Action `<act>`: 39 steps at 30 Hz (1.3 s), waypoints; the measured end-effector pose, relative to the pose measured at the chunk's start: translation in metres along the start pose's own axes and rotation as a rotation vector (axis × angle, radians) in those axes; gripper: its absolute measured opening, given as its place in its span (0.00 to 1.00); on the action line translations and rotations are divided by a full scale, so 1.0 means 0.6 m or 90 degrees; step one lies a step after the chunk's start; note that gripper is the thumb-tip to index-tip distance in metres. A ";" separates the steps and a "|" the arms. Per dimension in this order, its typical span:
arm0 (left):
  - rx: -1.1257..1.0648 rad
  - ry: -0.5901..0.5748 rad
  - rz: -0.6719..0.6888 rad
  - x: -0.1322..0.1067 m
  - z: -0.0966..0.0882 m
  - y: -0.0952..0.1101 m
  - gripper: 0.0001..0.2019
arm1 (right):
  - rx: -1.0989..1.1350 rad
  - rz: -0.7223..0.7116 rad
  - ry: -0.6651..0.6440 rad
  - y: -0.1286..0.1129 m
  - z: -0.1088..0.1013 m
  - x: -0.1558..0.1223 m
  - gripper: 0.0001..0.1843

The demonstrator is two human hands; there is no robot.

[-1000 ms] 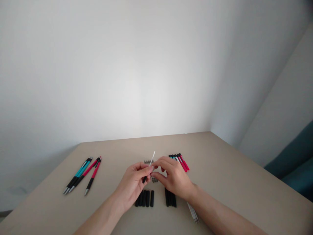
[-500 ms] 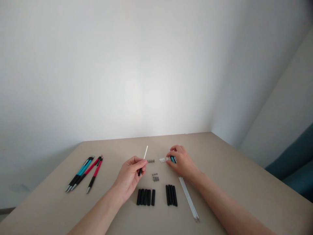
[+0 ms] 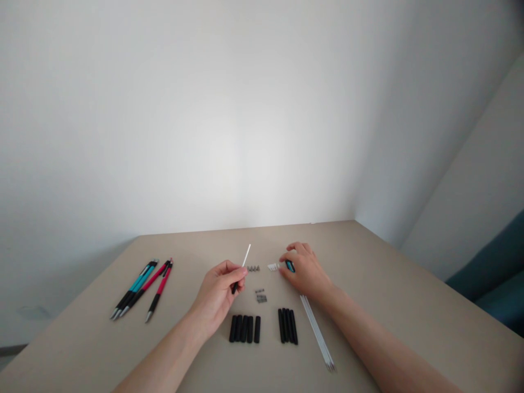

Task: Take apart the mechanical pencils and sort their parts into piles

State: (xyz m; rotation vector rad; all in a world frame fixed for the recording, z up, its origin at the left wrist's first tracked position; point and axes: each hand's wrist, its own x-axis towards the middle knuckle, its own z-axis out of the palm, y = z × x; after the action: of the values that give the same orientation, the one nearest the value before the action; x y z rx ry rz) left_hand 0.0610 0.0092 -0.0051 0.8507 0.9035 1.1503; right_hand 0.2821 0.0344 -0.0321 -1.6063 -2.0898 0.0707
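Left hand (image 3: 221,292) pinches a white refill (image 3: 244,258) with a black grip end, tilted up above the table (image 3: 388,284). Right hand (image 3: 305,270), fingers curled, rests on a teal pen barrel (image 3: 290,266) just right of the small white pieces (image 3: 273,266).

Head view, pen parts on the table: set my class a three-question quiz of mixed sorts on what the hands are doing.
1. True or false: the left hand holds a thin white refill with a black sleeve.
2. The right hand rests on: A) black grips B) pen barrels C) finished pens
3. Fill in: the loose white refills lie to the ______ of the black grips.

Key: 1 true; 2 B; 3 right.
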 end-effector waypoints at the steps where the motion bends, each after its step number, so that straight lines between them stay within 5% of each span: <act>1: 0.003 -0.001 0.003 0.000 0.000 0.001 0.11 | -0.002 0.002 0.005 -0.001 -0.001 -0.001 0.08; 27: 0.058 -0.038 0.014 0.001 -0.001 -0.008 0.10 | -0.023 0.003 0.008 -0.009 0.008 0.003 0.06; 33: 0.376 0.000 0.165 0.008 -0.014 -0.015 0.08 | 0.138 -0.139 0.119 -0.038 -0.021 -0.006 0.11; 39: 0.550 -0.035 0.278 0.010 -0.024 -0.026 0.08 | 0.237 -0.231 0.083 -0.061 -0.031 -0.013 0.09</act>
State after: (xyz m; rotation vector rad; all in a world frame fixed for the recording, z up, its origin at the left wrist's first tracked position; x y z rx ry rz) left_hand 0.0547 0.0135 -0.0255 1.8418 1.2229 1.0792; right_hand 0.2587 0.0115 -0.0062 -0.9771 -2.0836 0.2096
